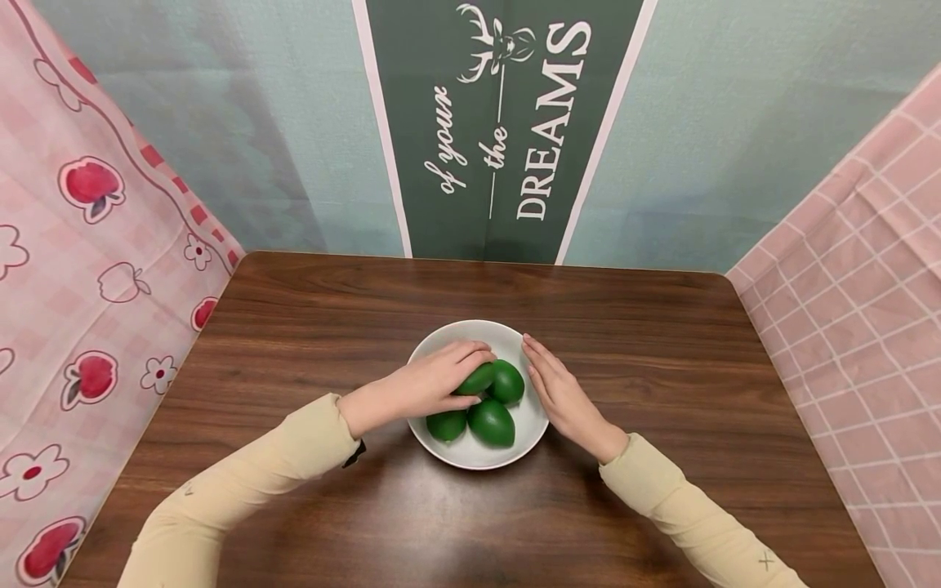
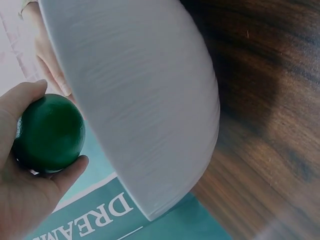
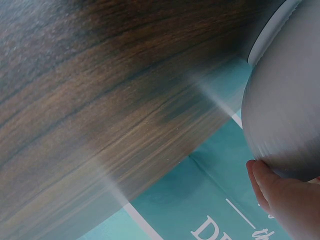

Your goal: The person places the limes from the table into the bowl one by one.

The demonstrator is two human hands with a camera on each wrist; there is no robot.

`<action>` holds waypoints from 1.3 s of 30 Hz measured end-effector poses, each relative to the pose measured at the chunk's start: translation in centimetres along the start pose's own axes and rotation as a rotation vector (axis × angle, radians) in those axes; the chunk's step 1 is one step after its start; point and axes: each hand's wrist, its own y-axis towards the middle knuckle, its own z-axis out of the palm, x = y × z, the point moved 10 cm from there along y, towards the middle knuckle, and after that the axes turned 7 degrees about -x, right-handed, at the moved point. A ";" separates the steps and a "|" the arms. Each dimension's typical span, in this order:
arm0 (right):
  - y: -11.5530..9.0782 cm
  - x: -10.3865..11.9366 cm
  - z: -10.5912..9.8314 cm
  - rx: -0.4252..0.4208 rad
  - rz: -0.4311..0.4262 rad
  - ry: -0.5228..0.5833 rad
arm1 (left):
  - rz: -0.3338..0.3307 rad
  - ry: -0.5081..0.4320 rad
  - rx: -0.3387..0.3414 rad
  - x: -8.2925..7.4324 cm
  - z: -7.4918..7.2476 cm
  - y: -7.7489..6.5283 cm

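A white bowl (image 1: 450, 336) stands on the brown table, and my left hand (image 1: 430, 381) reaches over it from the left. Between thumb and fingers that hand grips a smooth green lime (image 2: 50, 132), which shows above the bowl's rim in the left wrist view. Beneath and beside it in the bowl lie a round-looking lime (image 1: 507, 382), a lime with a pointed end (image 1: 492, 422) and a lime partly covered by my hand (image 1: 445, 425). My right hand (image 1: 564, 398) rests its straight fingers along the bowl's right rim; the right wrist view shows fingertips at the outer wall (image 3: 285, 115).
The dark wood-grain table (image 1: 647, 351) extends around the bowl. A teal curtain with a lettered dark green panel (image 1: 507, 237) hangs behind it. Pink cloths flank both sides, one printed with apples (image 1: 91, 380), the other with a white grid (image 1: 853, 310).
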 end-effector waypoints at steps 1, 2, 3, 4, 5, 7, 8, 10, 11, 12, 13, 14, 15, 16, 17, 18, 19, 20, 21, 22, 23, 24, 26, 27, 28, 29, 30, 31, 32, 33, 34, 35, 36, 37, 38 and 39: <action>0.0 0.0 0.0 0.001 0.002 0.000 | 0.002 -0.001 -0.002 -0.1 0.0 0.0; 0.0 0.0 0.0 0.002 0.003 0.000 | 0.003 -0.002 -0.003 -0.1 0.1 -0.1; 0.0 0.0 0.0 0.002 0.003 0.000 | 0.004 -0.003 -0.004 -0.1 0.1 -0.1; 0.0 0.0 0.0 0.002 0.003 0.000 | 0.003 -0.006 -0.005 -0.1 0.2 -0.1; 0.0 0.0 0.0 0.001 0.002 0.000 | 0.002 -0.002 -0.002 -0.1 0.2 -0.1; 0.0 0.0 0.0 -0.002 -0.001 0.000 | -0.003 0.002 0.003 0.0 0.4 -0.2; 0.0 0.0 0.0 -0.004 -0.003 0.000 | -0.007 0.003 0.006 0.0 0.4 -0.2; 0.0 0.1 -0.1 -0.010 -0.008 0.001 | -0.014 -0.002 0.006 0.2 0.5 -0.2; 0.0 0.1 -0.1 -0.013 -0.012 0.002 | -0.016 -0.005 0.005 0.2 0.4 -0.2; 0.0 0.2 -0.1 -0.018 -0.015 0.003 | -0.017 -0.012 -0.001 0.3 0.4 -0.2; 0.1 0.2 -0.2 -0.023 -0.020 0.003 | -0.017 -0.014 -0.007 0.4 0.3 -0.1; 0.1 0.3 -0.2 -0.032 -0.028 0.004 | -0.018 -0.019 -0.013 0.4 0.3 -0.1; 0.1 0.3 -0.2 -0.041 -0.035 0.004 | -0.018 -0.023 -0.018 0.5 0.1 -0.1; 0.1 0.4 -0.3 -0.047 -0.041 0.006 | -0.018 -0.025 -0.024 0.6 0.1 -0.1; 0.1 0.4 -0.3 -0.050 -0.044 0.005 | -0.021 -0.027 -0.024 0.6 0.0 -0.1; 0.1 0.3 -0.3 -0.052 -0.044 0.004 | -0.025 -0.025 -0.024 0.7 0.0 -0.1; 0.1 0.3 -0.2 -0.053 -0.045 0.003 | -0.028 -0.022 -0.020 0.8 0.0 -0.2; 0.1 0.3 -0.2 -0.051 -0.044 0.003 | -0.032 -0.021 -0.014 0.8 0.0 -0.2; 0.1 0.2 -0.2 -0.045 -0.039 0.004 | -0.035 -0.015 -0.006 0.9 0.1 -0.2; 0.1 0.2 -0.1 -0.039 -0.034 0.005 | -0.038 -0.010 0.000 1.0 0.1 -0.2; 0.1 0.1 -0.1 -0.033 -0.030 0.005 | -0.042 -0.002 0.011 1.1 0.2 -0.3; 0.1 0.1 -0.1 -0.028 -0.028 0.006 | -0.044 0.004 0.016 1.2 0.2 -0.3; 0.1 0.0 0.0 -0.017 -0.026 0.009 | -0.053 0.013 0.027 1.4 0.2 -0.4; 0.2 0.0 0.0 -0.010 -0.024 0.009 | -0.061 0.017 0.031 1.6 0.1 -0.4; 0.2 -0.1 0.0 -0.002 -0.024 0.010 | -0.069 0.019 0.033 1.7 0.1 -0.5; 0.2 -0.1 0.0 0.006 -0.023 0.010 | -0.078 0.021 0.037 1.9 0.1 -0.6; 0.2 -0.1 0.1 0.013 -0.023 0.009 | -0.084 0.021 0.039 2.0 0.0 -0.7; 0.3 -0.1 0.1 0.018 -0.024 0.009 | -0.093 0.023 0.042 2.1 0.0 -0.8; 0.3 0.0 0.0 0.020 -0.026 0.010 | -0.098 0.023 0.044 2.2 0.0 -0.9; 0.3 0.0 0.0 0.021 -0.028 0.011 | -0.103 0.024 0.043 2.3 0.0 -1.0; 0.4 0.1 -0.1 0.018 -0.032 0.016 | -0.108 0.027 0.041 2.5 0.0 -1.1; 0.5 0.1 -0.2 0.012 -0.033 0.019 | -0.112 0.030 0.036 2.6 -0.1 -1.2; 0.6 0.2 -0.3 0.005 -0.035 0.020 | -0.116 0.032 0.027 2.8 -0.2 -1.3; 0.7 0.2 -0.5 -0.004 -0.035 0.024 | -0.119 0.035 0.017 2.9 -0.3 -1.4; 0.8 0.3 -0.6 -0.012 -0.037 0.027 | -0.120 0.038 0.008 3.1 -0.4 -1.5; 0.9 0.4 -0.7 -0.020 -0.037 0.029 | -0.123 0.040 -0.005 3.2 -0.5 -1.6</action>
